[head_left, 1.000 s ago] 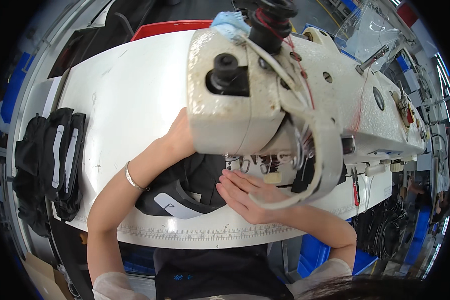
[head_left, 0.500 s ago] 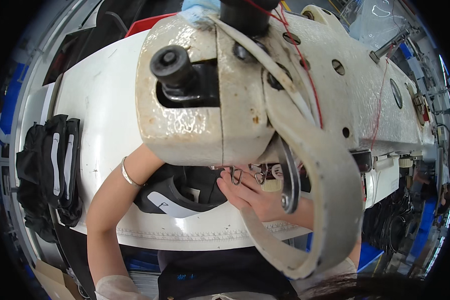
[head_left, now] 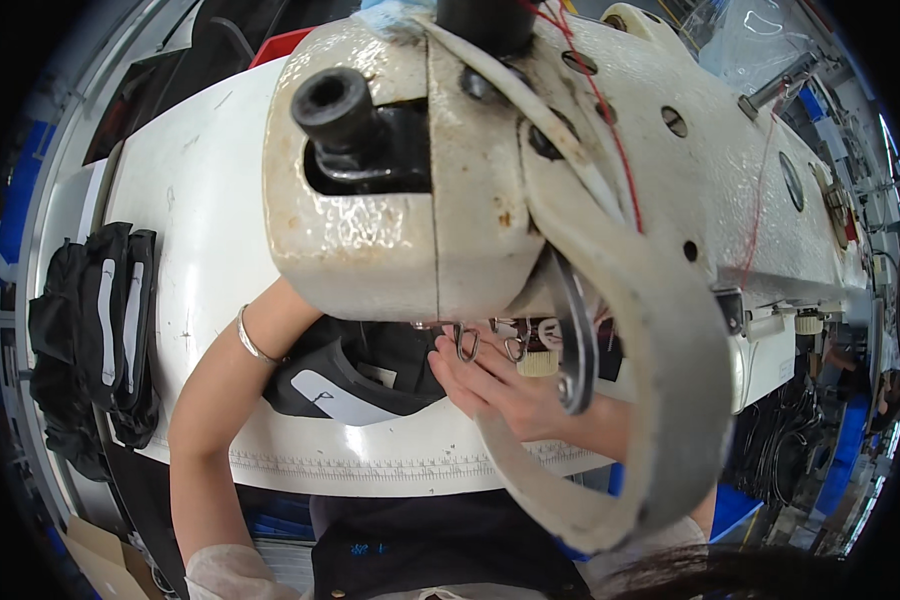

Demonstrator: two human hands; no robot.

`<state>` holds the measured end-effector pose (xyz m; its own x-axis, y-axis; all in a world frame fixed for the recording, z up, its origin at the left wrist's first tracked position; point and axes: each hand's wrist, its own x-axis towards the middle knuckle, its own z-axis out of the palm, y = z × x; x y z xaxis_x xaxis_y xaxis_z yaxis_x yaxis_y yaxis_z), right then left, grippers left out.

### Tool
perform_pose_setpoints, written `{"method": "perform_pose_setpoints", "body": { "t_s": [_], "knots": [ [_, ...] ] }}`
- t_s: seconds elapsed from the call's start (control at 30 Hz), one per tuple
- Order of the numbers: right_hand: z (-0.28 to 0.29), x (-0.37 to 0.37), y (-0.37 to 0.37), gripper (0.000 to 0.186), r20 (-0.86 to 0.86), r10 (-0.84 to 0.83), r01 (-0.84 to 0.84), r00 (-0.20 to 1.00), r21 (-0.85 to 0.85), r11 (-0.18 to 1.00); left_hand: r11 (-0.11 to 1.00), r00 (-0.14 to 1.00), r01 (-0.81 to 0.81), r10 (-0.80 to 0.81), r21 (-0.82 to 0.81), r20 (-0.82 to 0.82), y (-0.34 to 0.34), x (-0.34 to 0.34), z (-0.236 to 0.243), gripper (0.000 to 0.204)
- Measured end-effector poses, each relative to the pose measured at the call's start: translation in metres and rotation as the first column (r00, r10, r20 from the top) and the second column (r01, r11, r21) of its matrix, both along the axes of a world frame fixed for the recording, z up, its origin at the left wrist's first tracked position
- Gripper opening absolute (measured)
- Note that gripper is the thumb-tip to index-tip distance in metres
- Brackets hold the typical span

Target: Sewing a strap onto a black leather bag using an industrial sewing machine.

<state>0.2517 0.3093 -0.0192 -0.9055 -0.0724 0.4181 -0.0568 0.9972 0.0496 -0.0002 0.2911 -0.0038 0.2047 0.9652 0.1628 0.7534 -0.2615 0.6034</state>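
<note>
A black fabric piece (head_left: 400, 383) with a curved band and a white oval patch (head_left: 338, 398) lies on the white table, partly under the cream sewing machine head (head_left: 370, 240). My right hand (head_left: 490, 385) rests on its right edge, fingers stretched out and close together, the tips near the wire hooks (head_left: 467, 343) below the head. From the left, my left forearm (head_left: 215, 400), with a silver bangle (head_left: 253, 338), reaches behind the machine head. That head hides my left hand, so its fingers do not show. The needle area is mostly covered too.
A large cream curved guard (head_left: 670, 400) loops in front of my right forearm. Folded black pieces with white strips (head_left: 120, 325) are stacked at the table's left. Red thread (head_left: 615, 140) runs over the machine. A ruler strip (head_left: 370, 467) lines the table's near edge.
The whole view has shifted slightly, with the machine head now a little higher and further left in the picture. Both arms and the black fabric piece keep nearly the same places.
</note>
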Motion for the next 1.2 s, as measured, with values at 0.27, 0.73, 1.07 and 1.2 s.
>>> {"method": "perform_pose_setpoints", "body": {
  "t_s": [0.27, 0.73, 1.07, 1.2],
  "knots": [
    [0.018, 0.016, -0.033, 0.028, -0.002, -0.077, 0.076, 0.997, -0.122, 0.99, 0.995, 0.997, 0.041, -0.035, -0.087, 0.075, -0.001, -0.022, 0.012, 0.036],
    [0.01, 0.069, 0.143, 0.012, -0.396, -0.637, 0.694, 0.662, 0.001, 0.72, 0.95, 0.953, 0.284, -0.294, 0.126, 0.069, -0.104, 0.086, 0.099, 0.027],
    [0.012, 0.071, 0.151, 0.012, -0.482, -0.565, 0.659, 0.67, 0.035, 0.751, 0.894, 0.914, 0.381, -0.325, 0.238, -0.243, 0.038, 0.182, -0.013, 0.041],
    [0.007, 0.085, 0.146, 0.013, -0.501, -0.578, 0.676, 0.644, 0.019, 0.737, 0.918, 0.919, 0.349, -0.297, 0.189, -0.259, 0.05, 0.194, -0.018, 0.042]
  ]
}}
